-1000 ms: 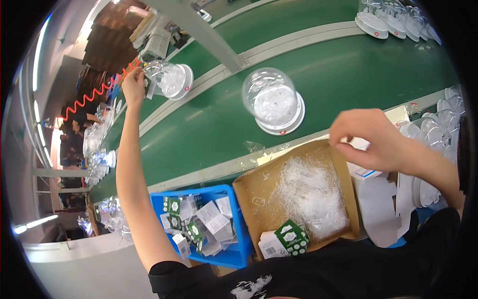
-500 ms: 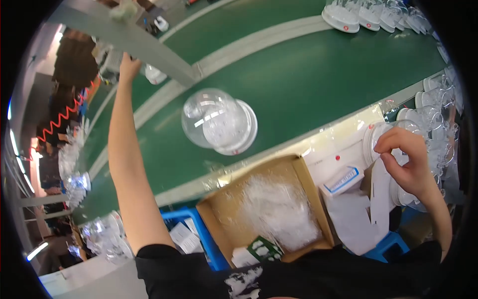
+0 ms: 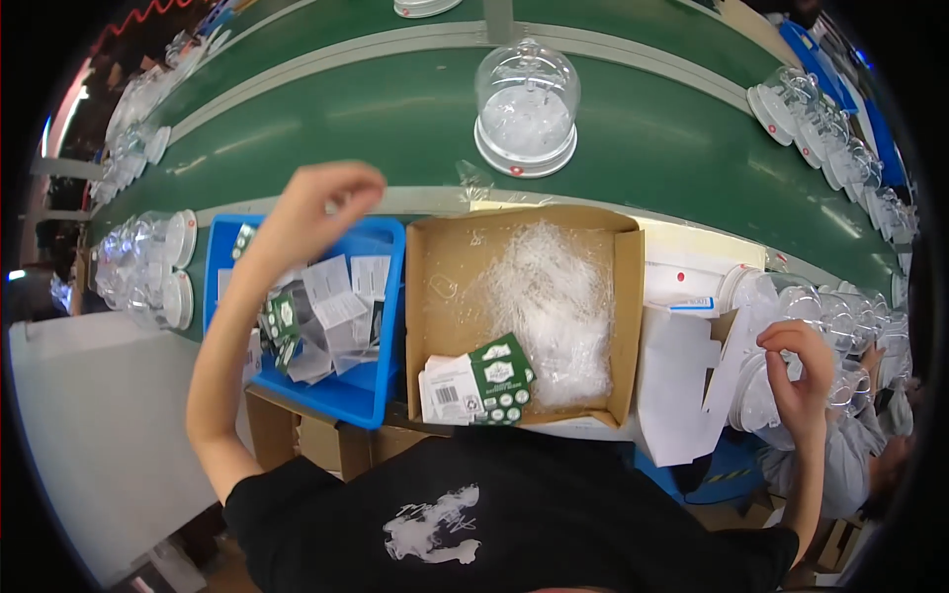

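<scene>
My left hand (image 3: 326, 206) is over the far edge of a blue bin (image 3: 394, 296), fingers curled toward the thumb; anything between them is hidden. Thumb and forefinger of my right hand (image 3: 797, 376) are curled into a ring beside a folded white sheet (image 3: 682, 400) and a row of clear domes on white bases (image 3: 756, 400). Whether it pinches something small, I cannot tell. Inside the bin lie printed leaflets (image 3: 336, 306) and green cards (image 3: 282, 321). Between my hands stands a shallow cardboard box (image 3: 440, 326) with shredded clear plastic strands (image 3: 563, 316) and a stack of green-and-white cards (image 3: 494, 381).
Across the green conveyor belt (image 3: 346, 128), a clear dome on a white base (image 3: 527, 114) stands upright ahead of me. More domes line the far right (image 3: 825, 138) and the left (image 3: 158, 262). Another person's grey sleeve (image 3: 835, 460) shows at lower right.
My left hand has come back from the post at the far left to above the blue bin. The view has swung round. My right hand keeps its curled pose near the domes.
</scene>
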